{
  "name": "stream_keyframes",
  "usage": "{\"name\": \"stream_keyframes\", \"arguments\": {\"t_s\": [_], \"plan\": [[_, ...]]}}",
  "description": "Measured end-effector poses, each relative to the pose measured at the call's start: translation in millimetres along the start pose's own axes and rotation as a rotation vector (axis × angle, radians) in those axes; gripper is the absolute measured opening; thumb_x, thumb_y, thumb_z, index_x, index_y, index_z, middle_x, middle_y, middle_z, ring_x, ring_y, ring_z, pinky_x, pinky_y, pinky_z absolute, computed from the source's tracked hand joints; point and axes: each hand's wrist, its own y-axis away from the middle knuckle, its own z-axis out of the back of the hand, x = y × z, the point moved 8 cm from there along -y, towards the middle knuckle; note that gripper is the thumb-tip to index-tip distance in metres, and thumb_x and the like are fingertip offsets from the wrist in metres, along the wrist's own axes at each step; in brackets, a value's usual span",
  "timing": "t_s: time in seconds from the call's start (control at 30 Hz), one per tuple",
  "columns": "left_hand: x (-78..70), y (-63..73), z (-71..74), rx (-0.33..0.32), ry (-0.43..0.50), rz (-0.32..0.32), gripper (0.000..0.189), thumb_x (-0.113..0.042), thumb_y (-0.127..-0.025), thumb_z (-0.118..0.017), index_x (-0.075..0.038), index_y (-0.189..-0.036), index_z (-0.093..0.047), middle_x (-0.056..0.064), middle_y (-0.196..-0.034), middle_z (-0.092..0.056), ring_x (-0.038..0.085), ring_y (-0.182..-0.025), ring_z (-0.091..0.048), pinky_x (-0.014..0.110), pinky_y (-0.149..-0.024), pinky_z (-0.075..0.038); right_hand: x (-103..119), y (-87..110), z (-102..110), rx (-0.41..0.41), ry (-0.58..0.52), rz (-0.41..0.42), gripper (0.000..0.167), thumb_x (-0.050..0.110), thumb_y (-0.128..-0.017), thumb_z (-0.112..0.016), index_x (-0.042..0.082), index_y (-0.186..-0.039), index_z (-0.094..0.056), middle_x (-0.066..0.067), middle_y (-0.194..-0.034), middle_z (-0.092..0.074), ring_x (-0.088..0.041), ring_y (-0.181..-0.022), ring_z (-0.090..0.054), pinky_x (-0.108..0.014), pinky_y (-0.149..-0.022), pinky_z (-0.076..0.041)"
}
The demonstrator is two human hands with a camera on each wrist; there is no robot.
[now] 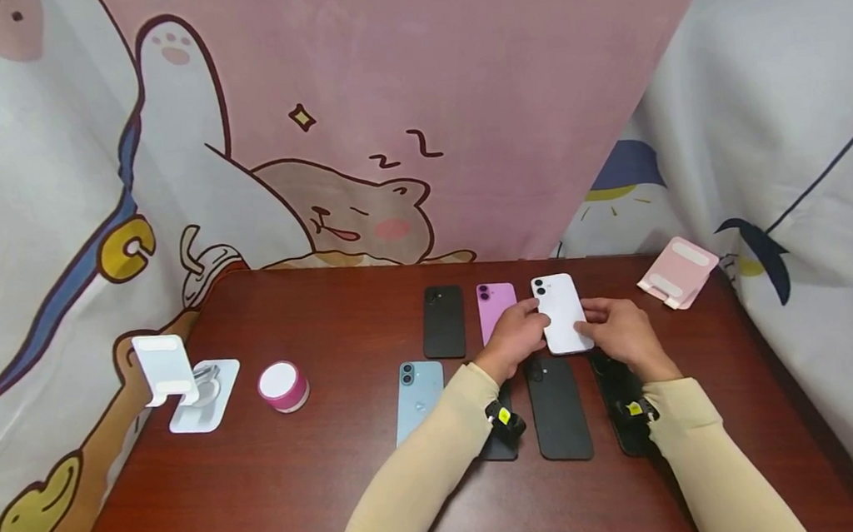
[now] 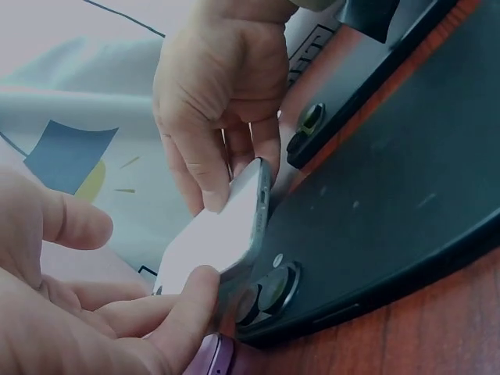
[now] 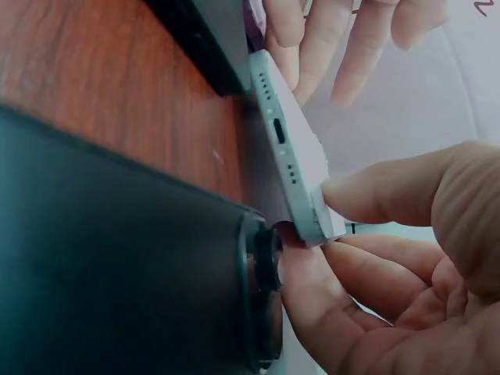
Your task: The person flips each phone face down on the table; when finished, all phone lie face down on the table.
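A white phone (image 1: 561, 314) lies back up between both hands in the head view, its cameras at the far left corner. My right hand (image 1: 620, 330) pinches its right edge. In the right wrist view the thumb (image 3: 391, 191) presses the upper face and other fingers sit under the edge. My left hand (image 1: 510, 334) is at the opposite edge, where a finger (image 2: 191, 312) touches the phone. Its other fingers are fairly straight, partly hidden behind. A purple phone (image 1: 496, 306) lies just left, partly covered by that hand. Nearer stands a black phone (image 1: 561, 410), lying flat.
More phones lie around: a black one (image 1: 443, 323), a light blue one (image 1: 417, 396), and dark ones under each wrist. A pink folding stand (image 1: 678, 271) is at the back right. On the left are a white stand (image 1: 215, 399) and a pink round tub (image 1: 284, 387).
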Motion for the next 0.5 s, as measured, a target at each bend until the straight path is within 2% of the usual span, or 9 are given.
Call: {"name": "stream_keyframes", "arguments": {"t_s": [0.13,0.3,0.5], "plan": [[0.8,-0.5,-0.1,0.006,-0.025,0.014,0.054,-0.015,-0.103,-0.057,-0.001,-0.155,-0.051,0.018,-0.153,-0.057,0.029,-0.127,-0.065,0.048,-0.103,-0.059,0.6,0.6,-2.2,0.024,0.040,0.014,0.054,0.016,-0.098,-0.075,-0.009,-0.143,-0.059,-0.029,-0.129,-0.071,-0.041,-0.112,-0.074,-0.048,-0.084,-0.065],[2.1,-2.4,-1.4,0.023,-0.047,0.010,0.054,-0.016,-0.104,-0.055,-0.001,-0.155,-0.049,0.018,-0.154,-0.057,0.029,-0.128,-0.065,0.047,-0.105,-0.058,2.6,-0.1,0.9,0.000,0.108,0.051,0.053,0.019,-0.094,-0.079,-0.007,-0.138,-0.065,-0.026,-0.124,-0.074,-0.040,-0.113,-0.074,-0.048,-0.083,-0.065],[4.9,-2.5,-1.9,0.045,-0.038,0.004,0.052,-0.016,-0.106,-0.052,-0.002,-0.155,-0.050,0.020,-0.153,-0.056,0.029,-0.132,-0.063,0.047,-0.107,-0.057,1.7,-0.5,1.7,-0.004,0.108,0.056,0.053,0.020,-0.095,-0.078,-0.009,-0.137,-0.064,-0.026,-0.123,-0.074,-0.040,-0.111,-0.075,-0.049,-0.082,-0.065]]}}
